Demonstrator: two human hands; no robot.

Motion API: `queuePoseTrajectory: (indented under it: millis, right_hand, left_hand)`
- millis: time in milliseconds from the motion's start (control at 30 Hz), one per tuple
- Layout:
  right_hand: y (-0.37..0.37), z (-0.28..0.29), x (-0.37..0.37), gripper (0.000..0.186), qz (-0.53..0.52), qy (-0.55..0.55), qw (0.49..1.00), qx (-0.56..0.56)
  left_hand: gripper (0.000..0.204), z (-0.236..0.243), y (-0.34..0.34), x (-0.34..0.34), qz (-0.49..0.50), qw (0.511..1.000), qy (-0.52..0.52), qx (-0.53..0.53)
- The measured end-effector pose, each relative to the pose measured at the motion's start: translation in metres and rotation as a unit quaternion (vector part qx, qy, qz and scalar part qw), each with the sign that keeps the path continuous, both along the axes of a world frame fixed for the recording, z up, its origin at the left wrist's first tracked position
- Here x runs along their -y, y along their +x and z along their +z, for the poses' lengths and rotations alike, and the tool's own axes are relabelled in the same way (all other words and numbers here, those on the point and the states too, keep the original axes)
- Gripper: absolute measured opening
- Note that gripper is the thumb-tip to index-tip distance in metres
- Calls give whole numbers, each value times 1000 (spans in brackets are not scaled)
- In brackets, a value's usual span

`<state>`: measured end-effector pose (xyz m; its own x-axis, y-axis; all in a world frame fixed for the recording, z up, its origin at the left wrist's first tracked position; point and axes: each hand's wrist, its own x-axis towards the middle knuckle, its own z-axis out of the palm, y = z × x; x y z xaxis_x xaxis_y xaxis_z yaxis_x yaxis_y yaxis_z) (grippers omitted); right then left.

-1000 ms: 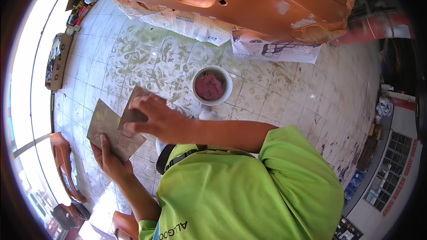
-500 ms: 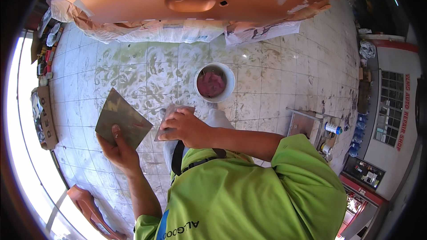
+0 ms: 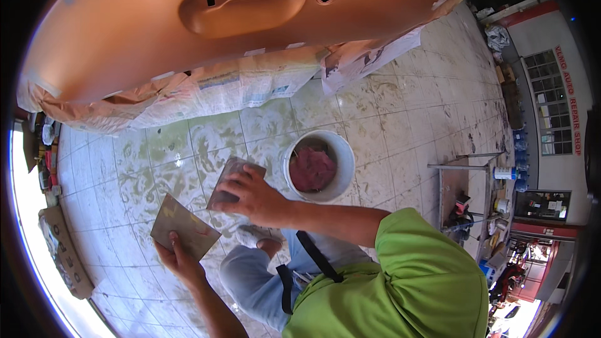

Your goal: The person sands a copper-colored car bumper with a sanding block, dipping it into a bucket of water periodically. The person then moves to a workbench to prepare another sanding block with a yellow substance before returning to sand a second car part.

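In my left hand (image 3: 180, 258) is a flat, grey-brown square plate (image 3: 191, 228) with yellow and red smudges, my thumb pressed on its face. My right hand (image 3: 250, 195) grips a darker, flat rectangular piece (image 3: 233, 172) with curled fingers, just right of and above the plate, apart from it. A white bucket (image 3: 344, 163) with a crumpled pink cloth (image 3: 311, 169) inside stands on the tiled floor beside my right hand. Over both hands, at the top, is an orange vehicle body panel (image 3: 125, 25) with a handle recess and masking paper (image 3: 231, 87) along its lower edge.
A metal stand (image 3: 469, 168) with cans and tools is at the right, with plastic water bottles (image 3: 519, 156) behind it. A cardboard box (image 3: 66, 253) lies at the left by a bright opening. My bent knee (image 3: 244, 281) is below my hands.
The view has shifted, so the panel fills more of the top and the bucket sits lower. My two held pieces have moved apart since the first frame, and my knee now shows.
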<state>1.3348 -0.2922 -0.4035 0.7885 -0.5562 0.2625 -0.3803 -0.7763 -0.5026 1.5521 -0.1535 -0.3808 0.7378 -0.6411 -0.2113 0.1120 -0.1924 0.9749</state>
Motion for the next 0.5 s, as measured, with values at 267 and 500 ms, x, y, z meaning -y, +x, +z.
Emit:
queuePoseTrajectory:
  millis: [267, 500]
  right_hand:
    - [13, -168, 5, 49, 105, 13, 992, 64]
    - [2, -171, 39, 58, 37, -9, 983, 178]
  left_hand:
    - [50, -115, 21, 58, 24, 982, -71, 174]
    - [50, -145, -52, 73, -28, 950, -8, 312]
